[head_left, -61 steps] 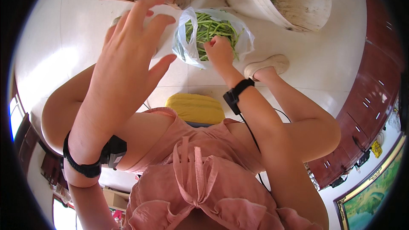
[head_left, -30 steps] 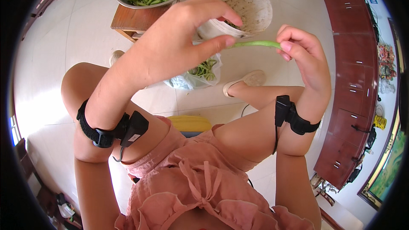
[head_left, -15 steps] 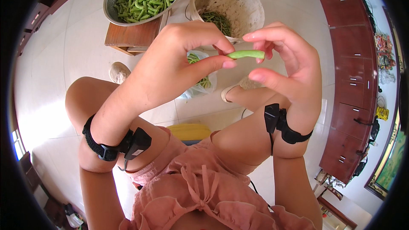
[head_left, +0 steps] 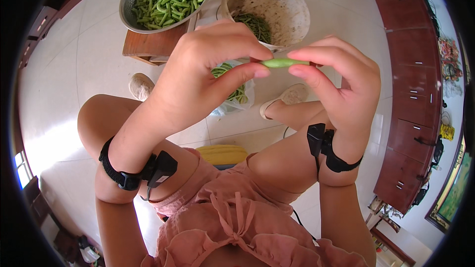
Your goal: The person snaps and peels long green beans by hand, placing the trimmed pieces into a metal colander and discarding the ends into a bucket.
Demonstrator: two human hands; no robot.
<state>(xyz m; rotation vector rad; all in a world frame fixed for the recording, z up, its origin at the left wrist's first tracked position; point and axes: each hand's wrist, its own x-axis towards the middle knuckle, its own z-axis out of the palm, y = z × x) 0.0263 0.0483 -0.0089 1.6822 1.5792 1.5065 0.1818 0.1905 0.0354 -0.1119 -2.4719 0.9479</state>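
Note:
A short green bean pod [head_left: 283, 63] stretches level between my two hands, above the floor. My left hand [head_left: 208, 62] pinches its left end between thumb and forefinger. At its other end, the thumb and forefinger of my right hand [head_left: 341, 71] are closed on the pod, and the other fingers are curled behind. Beneath my hands, a clear plastic bag [head_left: 228, 104] holds more long green beans, partly hidden by my left hand. Past my hands stands a metal colander [head_left: 127, 12] heaped with cut bean pieces.
The colander rests on a small wooden stool [head_left: 153, 44]. To its right is a stained white bucket [head_left: 292, 17] with thin green scraps at the bottom. My feet stand either side of the bag. Dark red cabinets [head_left: 413, 74] line the right side.
My right thumb and fingers, spread apart before, have closed on the right end of the pod. The pod has turned slightly; my left hand keeps its pinch.

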